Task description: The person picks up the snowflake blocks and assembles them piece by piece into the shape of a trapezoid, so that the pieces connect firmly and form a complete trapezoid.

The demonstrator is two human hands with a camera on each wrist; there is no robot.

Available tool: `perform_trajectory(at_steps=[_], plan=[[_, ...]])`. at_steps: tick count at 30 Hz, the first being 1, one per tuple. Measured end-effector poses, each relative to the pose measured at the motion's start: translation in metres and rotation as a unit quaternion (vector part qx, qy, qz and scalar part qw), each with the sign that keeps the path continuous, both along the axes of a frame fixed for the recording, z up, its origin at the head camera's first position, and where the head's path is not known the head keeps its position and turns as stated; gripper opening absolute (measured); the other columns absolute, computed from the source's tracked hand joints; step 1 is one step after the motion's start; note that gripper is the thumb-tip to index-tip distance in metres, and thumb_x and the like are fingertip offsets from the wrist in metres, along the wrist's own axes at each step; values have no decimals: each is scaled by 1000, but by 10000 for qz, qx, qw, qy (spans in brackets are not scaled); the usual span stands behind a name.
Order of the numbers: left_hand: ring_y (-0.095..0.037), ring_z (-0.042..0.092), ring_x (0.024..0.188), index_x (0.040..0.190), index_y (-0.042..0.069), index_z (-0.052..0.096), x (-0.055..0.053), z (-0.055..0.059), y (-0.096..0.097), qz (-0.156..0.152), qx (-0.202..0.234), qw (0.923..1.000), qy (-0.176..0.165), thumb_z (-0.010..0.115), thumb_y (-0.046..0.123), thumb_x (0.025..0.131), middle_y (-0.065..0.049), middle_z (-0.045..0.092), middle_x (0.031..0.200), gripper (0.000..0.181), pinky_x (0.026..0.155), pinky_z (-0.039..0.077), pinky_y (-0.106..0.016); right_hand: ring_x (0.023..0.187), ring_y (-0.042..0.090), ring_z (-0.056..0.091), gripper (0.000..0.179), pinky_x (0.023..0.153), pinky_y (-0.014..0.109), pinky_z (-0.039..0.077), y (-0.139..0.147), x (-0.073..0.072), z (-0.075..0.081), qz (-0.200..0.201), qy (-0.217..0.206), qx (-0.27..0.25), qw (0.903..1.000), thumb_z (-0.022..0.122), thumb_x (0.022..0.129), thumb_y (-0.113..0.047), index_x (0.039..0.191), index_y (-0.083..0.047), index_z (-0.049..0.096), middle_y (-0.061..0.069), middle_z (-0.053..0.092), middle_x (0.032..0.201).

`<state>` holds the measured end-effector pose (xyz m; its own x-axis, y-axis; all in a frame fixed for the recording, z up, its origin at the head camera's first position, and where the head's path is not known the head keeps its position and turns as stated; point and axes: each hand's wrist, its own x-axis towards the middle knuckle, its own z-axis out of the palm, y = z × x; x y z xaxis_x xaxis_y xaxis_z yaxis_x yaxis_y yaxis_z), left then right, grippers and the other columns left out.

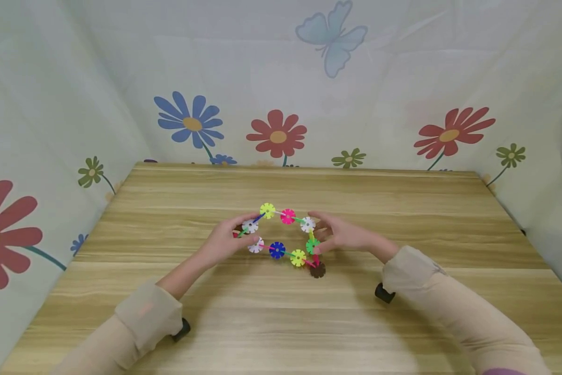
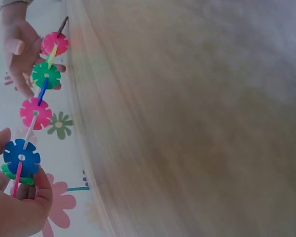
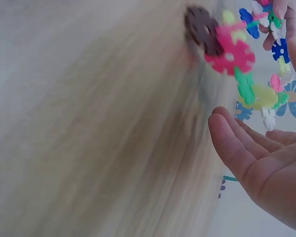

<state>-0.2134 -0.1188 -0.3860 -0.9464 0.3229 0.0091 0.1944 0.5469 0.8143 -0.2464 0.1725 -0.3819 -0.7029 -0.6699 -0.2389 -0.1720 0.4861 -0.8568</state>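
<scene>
A loop-shaped chain of notched plastic snowflake discs (image 1: 277, 250), in several colours, is held up over the table. My left hand (image 1: 224, 239) grips its left end; in the left wrist view the thumb and fingers curl round a blue disc (image 2: 21, 157) and a green one beneath. My right hand (image 1: 344, 233) is at the loop's right side, close to a white disc (image 1: 308, 224) and a green disc (image 1: 313, 246). In the right wrist view its fingers are extended below the chain. A brown disc (image 1: 317, 269) forms the near right corner. The left palm hides part of the chain.
The wood-grain table (image 1: 281, 323) spreads beneath both arms. Behind it hangs a pale cloth (image 1: 384, 94) printed with flowers and a butterfly. A black wrist device shows under each beige sleeve cuff (image 1: 149, 315).
</scene>
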Motion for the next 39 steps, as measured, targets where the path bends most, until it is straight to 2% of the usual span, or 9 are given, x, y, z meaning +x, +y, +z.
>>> perform_trajectory(at_steps=[5, 12, 15, 23, 27, 32, 39], plan=[[-27, 47, 113, 131, 20, 43, 1, 2, -1, -64, -338, 9994, 47, 68, 25, 77, -10, 46, 131, 60, 91, 42, -42, 115, 41, 44, 92, 90, 44, 44, 3, 2, -4, 53, -173, -190, 9997, 70, 75, -18, 142, -5, 7, 29, 33, 134], [-29, 49, 110, 132, 15, 41, 0, -1, 0, -251, -725, 9966, 309, 71, 25, 74, -12, 47, 130, 66, 91, 41, -44, 116, 36, 46, 95, 95, 45, 40, 2, 5, -7, -11, -357, -185, 9992, 70, 74, -18, 143, -8, 5, 26, 31, 137], [-31, 47, 115, 132, 13, 41, -1, -4, 0, -324, -829, 9951, 433, 70, 25, 75, -13, 45, 132, 66, 97, 37, -45, 115, 36, 47, 94, 94, 44, 41, 1, 7, -6, -64, -360, -130, 9992, 69, 75, -16, 142, -7, 4, 26, 31, 137], [-33, 38, 124, 134, 6, 36, -4, -6, 6, -434, -1077, 9920, 503, 66, 28, 78, -17, 40, 135, 68, 102, 31, -45, 120, 36, 41, 93, 95, 42, 40, -5, 2, -4, -352, -79, 123, 9993, 67, 77, -16, 142, -6, 2, 26, 28, 139], [-35, 39, 122, 134, 1, 34, -8, -8, 10, -523, -1285, 9887, 571, 65, 29, 79, -20, 41, 134, 69, 101, 32, -46, 125, 37, 34, 93, 100, 45, 34, -7, -7, -5, -379, 67, 242, 9990, 68, 76, -18, 142, -4, 4, 23, 24, 142], [-35, 41, 121, 133, -1, 34, -11, -13, 14, -626, -1460, 9862, 469, 64, 29, 80, -21, 43, 131, 68, 101, 32, -45, 130, 36, 24, 91, 105, 48, 23, -7, -16, -6, -328, 85, 303, 9990, 68, 75, -15, 141, -2, 7, 17, 15, 146], [-36, 39, 122, 132, -4, 34, -12, -15, 20, -758, -1725, 9817, 273, 60, 28, 83, -22, 42, 132, 64, 101, 32, -45, 131, 35, 23, 79, 105, 49, 22, -10, -21, -8, -121, 351, 684, 9970, 68, 76, -17, 139, -2, 23, 16, 25, 144]])
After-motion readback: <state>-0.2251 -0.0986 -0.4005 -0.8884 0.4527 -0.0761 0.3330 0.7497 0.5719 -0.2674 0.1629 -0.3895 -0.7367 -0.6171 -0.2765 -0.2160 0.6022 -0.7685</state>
